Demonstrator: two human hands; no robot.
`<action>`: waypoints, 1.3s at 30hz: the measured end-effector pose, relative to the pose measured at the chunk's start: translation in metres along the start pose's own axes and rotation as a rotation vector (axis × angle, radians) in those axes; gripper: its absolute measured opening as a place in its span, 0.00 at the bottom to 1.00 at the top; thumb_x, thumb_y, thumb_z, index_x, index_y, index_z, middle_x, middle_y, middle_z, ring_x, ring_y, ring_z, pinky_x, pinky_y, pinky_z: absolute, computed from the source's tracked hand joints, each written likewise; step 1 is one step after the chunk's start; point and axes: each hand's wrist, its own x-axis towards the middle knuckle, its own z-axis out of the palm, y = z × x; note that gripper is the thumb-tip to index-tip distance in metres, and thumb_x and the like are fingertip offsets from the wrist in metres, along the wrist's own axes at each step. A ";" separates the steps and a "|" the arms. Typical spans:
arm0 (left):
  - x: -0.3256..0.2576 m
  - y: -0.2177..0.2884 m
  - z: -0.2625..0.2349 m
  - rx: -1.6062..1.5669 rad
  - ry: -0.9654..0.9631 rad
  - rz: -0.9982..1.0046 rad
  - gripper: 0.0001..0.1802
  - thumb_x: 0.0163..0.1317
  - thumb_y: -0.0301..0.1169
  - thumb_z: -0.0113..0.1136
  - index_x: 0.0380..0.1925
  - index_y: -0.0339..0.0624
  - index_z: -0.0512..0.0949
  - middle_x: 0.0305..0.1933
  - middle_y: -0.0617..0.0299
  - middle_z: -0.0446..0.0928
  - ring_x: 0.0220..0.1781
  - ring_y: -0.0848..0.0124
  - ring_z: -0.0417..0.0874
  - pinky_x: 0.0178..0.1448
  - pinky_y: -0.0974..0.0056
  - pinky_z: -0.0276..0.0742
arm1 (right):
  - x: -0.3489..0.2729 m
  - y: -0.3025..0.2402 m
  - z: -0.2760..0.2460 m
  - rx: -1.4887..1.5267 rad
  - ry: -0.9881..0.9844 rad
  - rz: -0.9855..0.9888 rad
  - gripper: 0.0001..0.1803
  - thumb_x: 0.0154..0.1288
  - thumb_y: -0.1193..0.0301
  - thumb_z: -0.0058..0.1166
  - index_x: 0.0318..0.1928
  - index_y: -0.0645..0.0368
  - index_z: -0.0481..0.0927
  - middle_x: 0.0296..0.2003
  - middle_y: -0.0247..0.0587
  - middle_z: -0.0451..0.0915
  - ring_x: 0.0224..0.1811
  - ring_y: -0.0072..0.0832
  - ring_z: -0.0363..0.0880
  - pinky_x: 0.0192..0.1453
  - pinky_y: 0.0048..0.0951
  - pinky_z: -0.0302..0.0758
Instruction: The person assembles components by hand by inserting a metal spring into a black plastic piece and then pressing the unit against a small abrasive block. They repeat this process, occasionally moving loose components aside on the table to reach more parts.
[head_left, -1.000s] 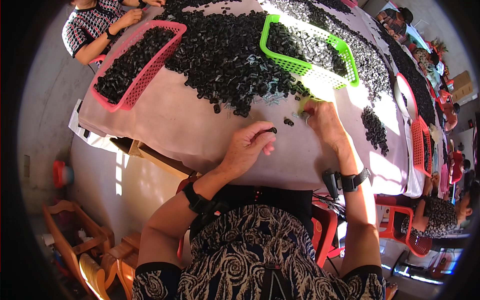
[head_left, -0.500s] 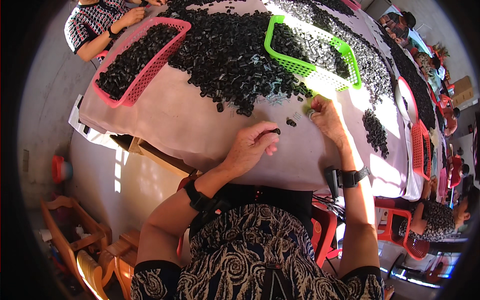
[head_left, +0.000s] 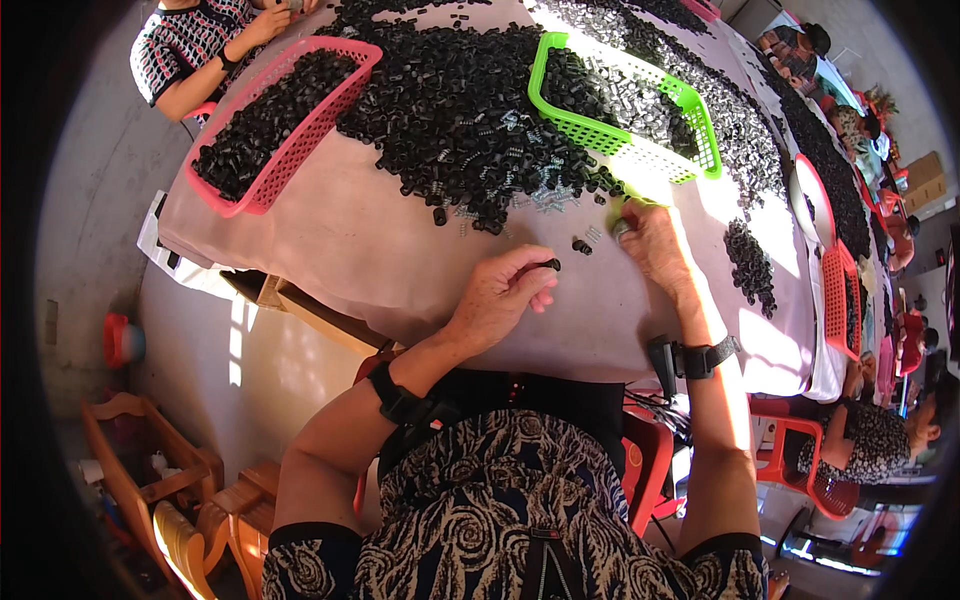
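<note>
A small black plastic part (head_left: 552, 264) is pinched between the thumb and fingers of my left hand (head_left: 505, 288), above the cloth. My right hand (head_left: 655, 243) has its fingers curled together just in front of the green basket (head_left: 630, 143); what they hold, if anything, I cannot make out. Between my hands lie a loose black part (head_left: 581, 245) and a small metal spring (head_left: 593, 234). Beyond them spreads a large pile of black parts (head_left: 450, 110), with a cluster of silvery springs (head_left: 552, 185) at its near edge.
A pink basket (head_left: 270, 180) full of black parts stands at the left. A smaller heap of black parts (head_left: 750, 265) lies to the right. A red basket (head_left: 842, 300) is further right. At the far left, another person's hand (head_left: 270, 22) is at work.
My right hand has shifted slightly, its fingers turning a little downward. My left hand keeps its pinch on the black part. The other person's hands have moved slightly.
</note>
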 end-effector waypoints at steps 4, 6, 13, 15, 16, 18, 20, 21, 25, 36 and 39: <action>0.001 0.001 0.002 0.002 -0.004 0.000 0.13 0.68 0.26 0.52 0.50 0.31 0.73 0.33 0.62 0.78 0.30 0.78 0.78 0.38 0.71 0.78 | 0.000 0.015 0.005 -0.014 0.026 0.003 0.04 0.54 0.79 0.52 0.30 0.66 0.79 0.18 0.37 0.73 0.22 0.23 0.72 0.29 0.30 0.71; 0.003 0.001 0.003 -0.031 -0.015 0.006 0.13 0.68 0.26 0.53 0.50 0.31 0.73 0.33 0.62 0.78 0.30 0.78 0.77 0.38 0.72 0.77 | 0.002 0.043 0.020 0.314 0.128 -0.011 0.08 0.57 0.79 0.49 0.35 0.65 0.80 0.25 0.32 0.79 0.22 0.19 0.72 0.26 0.23 0.70; 0.001 -0.005 0.000 -0.023 -0.008 0.039 0.12 0.68 0.25 0.52 0.50 0.32 0.73 0.33 0.62 0.78 0.30 0.78 0.77 0.38 0.72 0.77 | -0.045 -0.064 0.013 0.913 -0.069 0.271 0.11 0.58 0.81 0.46 0.37 0.62 0.81 0.25 0.27 0.77 0.19 0.09 0.65 0.22 0.15 0.62; 0.001 -0.005 0.000 0.009 -0.011 0.036 0.12 0.68 0.25 0.51 0.50 0.32 0.73 0.33 0.61 0.78 0.30 0.78 0.77 0.38 0.72 0.77 | -0.051 -0.066 0.020 0.975 -0.095 0.273 0.09 0.60 0.80 0.49 0.39 0.63 0.80 0.27 0.28 0.78 0.22 0.12 0.69 0.26 0.17 0.66; 0.002 -0.004 0.000 0.010 -0.012 0.038 0.12 0.68 0.25 0.51 0.50 0.32 0.73 0.33 0.61 0.78 0.30 0.78 0.77 0.38 0.72 0.77 | -0.052 -0.068 0.023 0.975 -0.092 0.271 0.09 0.60 0.80 0.49 0.39 0.63 0.80 0.27 0.28 0.78 0.22 0.12 0.69 0.26 0.17 0.66; 0.002 -0.004 0.002 0.007 0.009 0.038 0.12 0.68 0.24 0.51 0.49 0.32 0.73 0.34 0.61 0.78 0.30 0.79 0.77 0.38 0.72 0.77 | -0.054 -0.070 0.028 0.895 -0.029 0.129 0.07 0.60 0.79 0.52 0.39 0.64 0.80 0.27 0.30 0.79 0.26 0.15 0.73 0.31 0.19 0.71; 0.001 -0.005 0.001 0.007 0.011 0.038 0.12 0.68 0.24 0.51 0.49 0.32 0.73 0.34 0.61 0.78 0.30 0.79 0.77 0.38 0.72 0.77 | -0.056 -0.071 0.028 0.791 -0.008 0.098 0.07 0.60 0.80 0.52 0.39 0.65 0.80 0.27 0.31 0.79 0.28 0.16 0.74 0.33 0.19 0.72; 0.001 -0.005 0.000 0.007 0.007 0.037 0.12 0.68 0.24 0.51 0.49 0.32 0.73 0.34 0.61 0.78 0.30 0.79 0.77 0.38 0.72 0.77 | -0.057 -0.072 0.028 0.688 0.017 0.070 0.07 0.59 0.80 0.53 0.38 0.65 0.79 0.27 0.33 0.79 0.30 0.16 0.75 0.36 0.20 0.73; 0.001 -0.002 0.002 0.026 0.003 0.040 0.12 0.67 0.23 0.51 0.49 0.32 0.74 0.33 0.62 0.79 0.30 0.79 0.77 0.37 0.72 0.77 | -0.058 -0.072 0.029 0.656 0.048 -0.004 0.06 0.59 0.80 0.53 0.38 0.65 0.79 0.27 0.34 0.79 0.29 0.15 0.75 0.35 0.20 0.73; -0.001 0.000 0.007 0.105 0.047 0.053 0.11 0.67 0.22 0.51 0.48 0.34 0.74 0.30 0.65 0.77 0.28 0.81 0.75 0.35 0.75 0.75 | -0.052 -0.065 0.014 0.542 -0.096 -0.162 0.09 0.57 0.83 0.49 0.39 0.63 0.76 0.28 0.44 0.77 0.29 0.31 0.75 0.37 0.27 0.72; -0.002 -0.002 0.008 0.104 0.043 0.065 0.11 0.67 0.22 0.51 0.48 0.35 0.75 0.30 0.66 0.76 0.28 0.82 0.75 0.36 0.75 0.75 | -0.052 -0.064 0.012 0.516 -0.121 -0.146 0.11 0.54 0.85 0.47 0.39 0.63 0.76 0.28 0.45 0.76 0.28 0.32 0.73 0.37 0.28 0.72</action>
